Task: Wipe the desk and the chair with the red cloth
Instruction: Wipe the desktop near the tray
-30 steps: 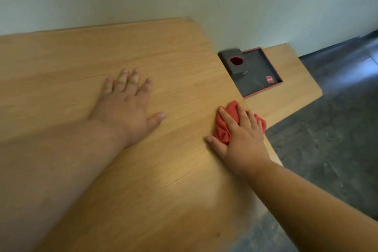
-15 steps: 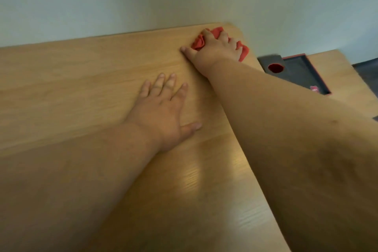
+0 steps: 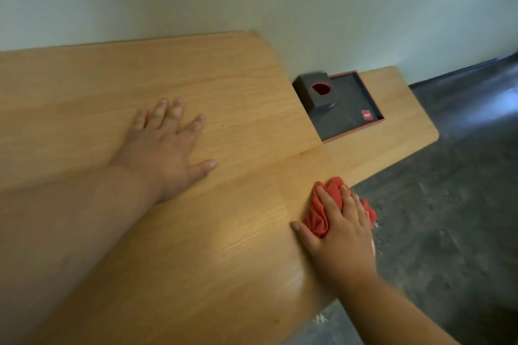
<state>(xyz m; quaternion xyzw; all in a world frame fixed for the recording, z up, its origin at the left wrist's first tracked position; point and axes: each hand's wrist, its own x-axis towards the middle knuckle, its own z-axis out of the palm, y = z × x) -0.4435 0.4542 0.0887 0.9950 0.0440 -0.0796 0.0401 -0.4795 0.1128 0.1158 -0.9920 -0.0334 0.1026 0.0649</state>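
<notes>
The wooden desk (image 3: 229, 86) fills most of the view and meets a pale wall at the back. My left hand (image 3: 165, 145) lies flat on the desk's middle, fingers spread, holding nothing. My right hand (image 3: 340, 235) presses the bunched red cloth (image 3: 318, 215) onto the desk at its right edge, with part of the cloth hanging past the edge. No chair is in view.
A lower wooden shelf (image 3: 392, 131) juts out to the right of the desk. On it sits a dark tray with a red rim (image 3: 351, 131) and a dark box with a round red hole (image 3: 316, 89). Grey floor (image 3: 448, 218) lies to the right.
My right hand has swept the red cloth from the desk's far corner by the wall back to the near right edge. My left hand has stayed flat on the desk.
</notes>
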